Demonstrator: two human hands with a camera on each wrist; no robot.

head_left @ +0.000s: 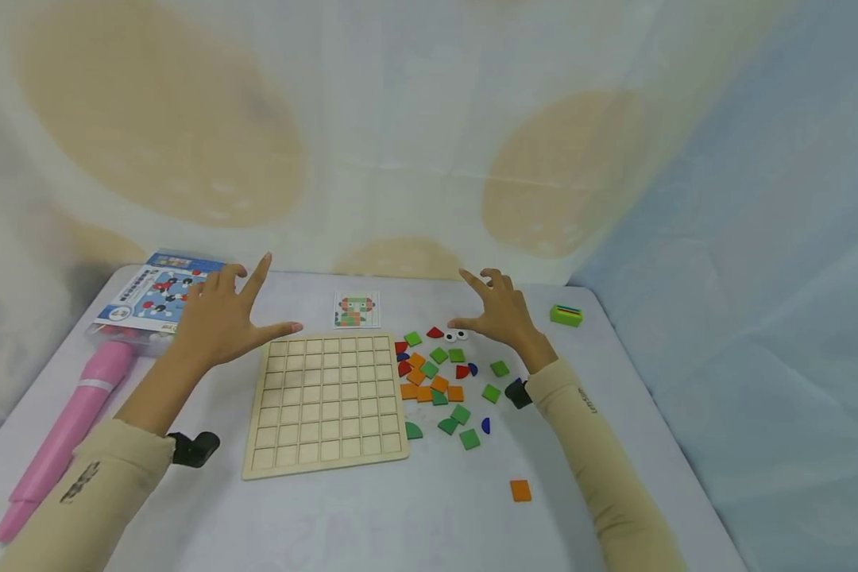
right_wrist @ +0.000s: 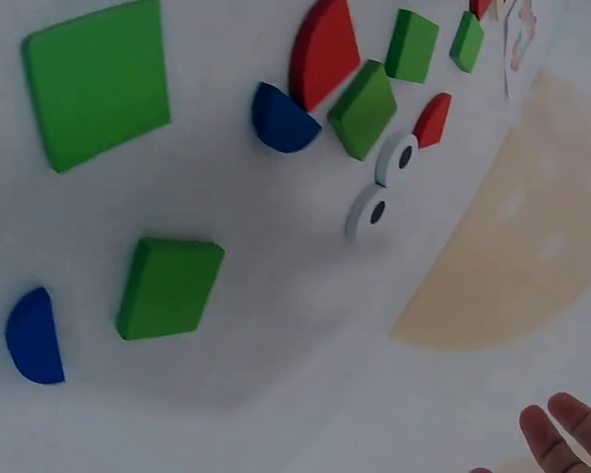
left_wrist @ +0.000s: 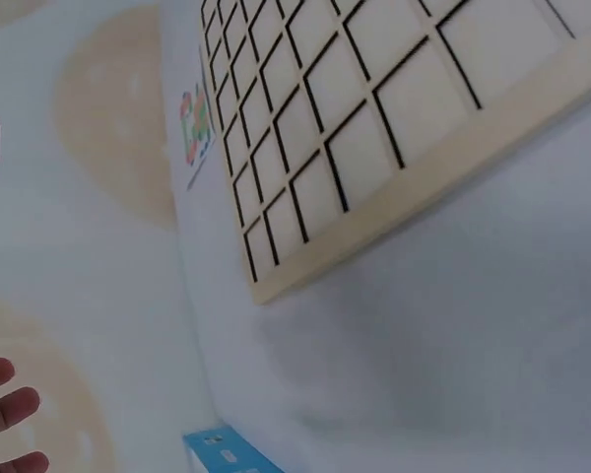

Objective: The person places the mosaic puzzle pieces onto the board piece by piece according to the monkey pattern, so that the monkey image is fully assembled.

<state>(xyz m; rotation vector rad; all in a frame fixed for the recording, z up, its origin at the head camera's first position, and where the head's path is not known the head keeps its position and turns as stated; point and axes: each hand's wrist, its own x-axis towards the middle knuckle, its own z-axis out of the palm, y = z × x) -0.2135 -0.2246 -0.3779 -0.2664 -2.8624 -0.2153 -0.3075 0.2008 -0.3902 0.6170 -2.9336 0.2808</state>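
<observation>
My left hand (head_left: pixel 218 322) is raised with thumb and forefinger spread wide, its thumb tip above the upper left corner of a wooden grid board (head_left: pixel 329 462). Nothing is in it. My right hand (head_left: pixel 502 315), also holding nothing, is lifted behind the loose pieces with thumb and fingers apart. Near its thumb lie two round eye pieces (right_wrist: pixel 367 213). Right of the board are scattered green squares (right_wrist: pixel 172 288), orange squares (head_left: pixel 520 490), red quarter-rounds (right_wrist: pixel 325 49) and blue half-rounds (right_wrist: pixel 36 337). The board's square cells hold no pieces. Behind it lies a small pattern card (head_left: pixel 357 310).
At the left, a boxed set with a molecule picture (head_left: pixel 160 298) rests on a clear container. A long pink tube-shaped thing (head_left: pixel 67 429) lies in front of it. Toward the back right sits a small green block (head_left: pixel 566 315). Curtain-like cloth (head_left: pixel 400 159) hangs behind the table.
</observation>
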